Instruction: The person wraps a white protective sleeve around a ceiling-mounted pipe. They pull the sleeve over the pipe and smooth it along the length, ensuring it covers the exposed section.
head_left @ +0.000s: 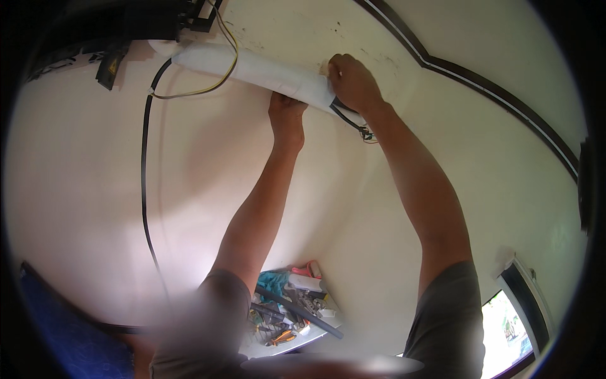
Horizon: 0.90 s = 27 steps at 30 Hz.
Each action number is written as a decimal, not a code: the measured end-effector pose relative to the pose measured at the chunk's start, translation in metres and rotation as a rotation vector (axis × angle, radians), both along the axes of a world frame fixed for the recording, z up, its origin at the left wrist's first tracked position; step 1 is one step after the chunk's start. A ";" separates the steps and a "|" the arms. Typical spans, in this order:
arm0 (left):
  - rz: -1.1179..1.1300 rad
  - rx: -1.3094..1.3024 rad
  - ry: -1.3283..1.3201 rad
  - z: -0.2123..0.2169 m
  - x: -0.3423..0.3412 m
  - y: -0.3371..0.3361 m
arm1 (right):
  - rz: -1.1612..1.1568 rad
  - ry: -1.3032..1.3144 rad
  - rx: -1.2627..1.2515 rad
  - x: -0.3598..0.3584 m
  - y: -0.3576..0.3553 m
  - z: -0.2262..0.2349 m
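Note:
A long pipe bundle wrapped in white tape slants along the wall high up, its right end lower. My left hand holds it from below, the fingertips partly hidden behind it. Curled over the right end, my right hand has its fingers bent at the upper edge, where a pale bit of wrapping shows. A black cable comes out beside that hand and ends in thin loose wires. Near the left end, another black cable hangs down the wall, and a yellow-green wire loops across the wrapping.
A dark unit with an open bracket is at the upper left. Below, a white surface carries tools, a dark grey tube, orange-handled pliers and a teal cloth. Dark trim edges the ceiling; a window is lower right.

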<state>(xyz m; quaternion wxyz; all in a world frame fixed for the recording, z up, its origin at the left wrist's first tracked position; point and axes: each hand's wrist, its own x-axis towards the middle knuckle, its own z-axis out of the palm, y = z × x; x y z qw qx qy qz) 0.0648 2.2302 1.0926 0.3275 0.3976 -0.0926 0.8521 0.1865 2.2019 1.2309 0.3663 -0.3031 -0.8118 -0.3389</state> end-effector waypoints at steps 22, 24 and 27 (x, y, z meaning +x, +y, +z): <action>0.251 -0.062 0.015 -0.012 0.112 0.053 | 0.061 -0.204 0.109 0.052 -0.045 -0.076; 0.194 0.034 -0.025 0.010 0.131 0.074 | 0.141 -0.239 0.239 0.055 -0.054 -0.074; 0.257 0.033 -0.063 0.023 0.146 0.096 | 0.056 -0.307 0.205 0.054 -0.068 -0.086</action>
